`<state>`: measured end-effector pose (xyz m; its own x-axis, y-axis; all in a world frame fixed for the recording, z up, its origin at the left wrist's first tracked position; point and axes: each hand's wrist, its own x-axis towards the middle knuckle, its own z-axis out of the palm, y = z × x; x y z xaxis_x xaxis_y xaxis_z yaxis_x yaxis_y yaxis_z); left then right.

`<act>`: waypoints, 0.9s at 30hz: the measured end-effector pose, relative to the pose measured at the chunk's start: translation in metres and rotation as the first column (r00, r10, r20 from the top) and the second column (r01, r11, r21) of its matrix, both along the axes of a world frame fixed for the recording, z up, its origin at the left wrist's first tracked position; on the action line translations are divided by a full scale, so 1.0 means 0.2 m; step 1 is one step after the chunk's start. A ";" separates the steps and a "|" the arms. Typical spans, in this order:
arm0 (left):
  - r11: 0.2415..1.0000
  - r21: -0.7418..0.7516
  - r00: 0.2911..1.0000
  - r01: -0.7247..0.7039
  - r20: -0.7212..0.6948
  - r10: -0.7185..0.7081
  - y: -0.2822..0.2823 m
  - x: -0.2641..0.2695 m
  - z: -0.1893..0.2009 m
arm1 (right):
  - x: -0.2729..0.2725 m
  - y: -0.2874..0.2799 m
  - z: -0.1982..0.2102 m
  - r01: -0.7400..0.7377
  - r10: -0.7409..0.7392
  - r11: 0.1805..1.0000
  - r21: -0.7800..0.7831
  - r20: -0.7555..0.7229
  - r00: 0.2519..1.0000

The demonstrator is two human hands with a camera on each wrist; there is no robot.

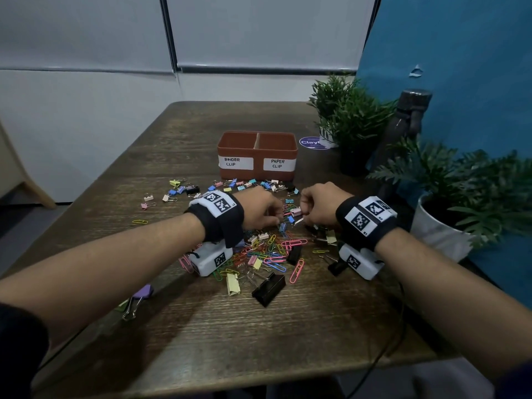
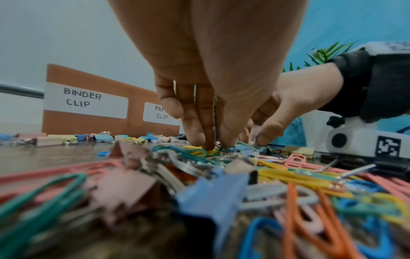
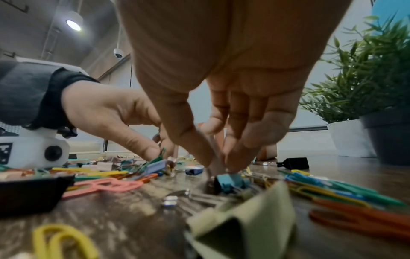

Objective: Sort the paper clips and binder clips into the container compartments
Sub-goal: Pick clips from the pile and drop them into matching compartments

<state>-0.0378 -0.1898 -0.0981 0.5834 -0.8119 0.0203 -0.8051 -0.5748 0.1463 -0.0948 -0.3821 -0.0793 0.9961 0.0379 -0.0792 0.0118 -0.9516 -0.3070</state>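
A brown two-part container [image 1: 257,168] stands at mid-table, its left half labelled BINDER CLIP and its right half PAPER CLIP. In front of it lies a pile of coloured paper clips [image 1: 273,254] mixed with binder clips [image 1: 253,260]. My left hand [image 1: 278,221] reaches down into the pile, thumb and fingertips [image 2: 208,145] pinching a green paper clip [image 3: 163,153]. Close beside it, my right hand [image 1: 302,218] pinches the wire handle of a teal binder clip [image 3: 230,180] lying on the table; its fingertips [image 3: 235,166] meet just above the clip.
Small binder clips [image 1: 184,188] are scattered left of and in front of the container. A large black binder clip [image 1: 269,289] and a purple one [image 1: 142,292] lie nearer me. Potted plants [image 1: 354,116] [image 1: 460,191] and a dark bottle [image 1: 408,119] line the right edge.
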 end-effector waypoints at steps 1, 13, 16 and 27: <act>1.000 -0.006 1.000 -0.004 0.016 0.004 0.00 -0.01 0.00 | 0.00 0.00 0.00 0.002 -0.002 1.000 -0.001 0.019 1.000; 0.926 0.044 0.894 -0.374 0.282 0.348 0.00 -0.01 0.06 | 0.02 0.00 0.03 0.229 -0.230 0.973 0.035 0.237 0.944; 0.839 0.191 0.838 -0.510 0.329 0.435 0.00 0.01 0.05 | 0.03 -0.01 0.02 0.266 -0.272 0.962 0.055 0.212 0.939; 0.980 0.148 0.986 0.131 0.079 -0.144 -0.04 -0.04 0.02 | 0.12 -0.05 -0.03 0.074 -0.067 0.995 -0.070 0.093 0.993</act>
<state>-0.0459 -0.1972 -0.0949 0.4671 -0.8826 -0.0536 -0.8839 -0.4676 -0.0045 -0.0717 -0.3914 -0.0849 0.9993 -0.0355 0.0116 -0.0318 -0.9710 -0.2369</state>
